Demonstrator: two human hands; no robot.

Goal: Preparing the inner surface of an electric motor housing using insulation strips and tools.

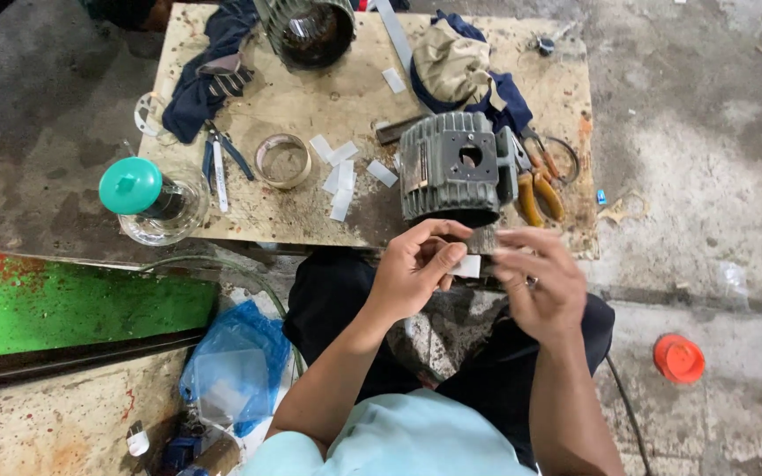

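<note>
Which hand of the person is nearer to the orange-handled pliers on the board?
Right. The right hand is just below the orange-handled pliers, slightly toward the person. The left hand is farther left, below the grey motor housing. Both hands pinch a small white slip.

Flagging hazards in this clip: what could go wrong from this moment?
Both hands, left and right, pinch one small white slip over the lap, off the board's edge; it could drop to the floor. The glass jar overhangs that board's left edge and might tip off if bumped.
</note>
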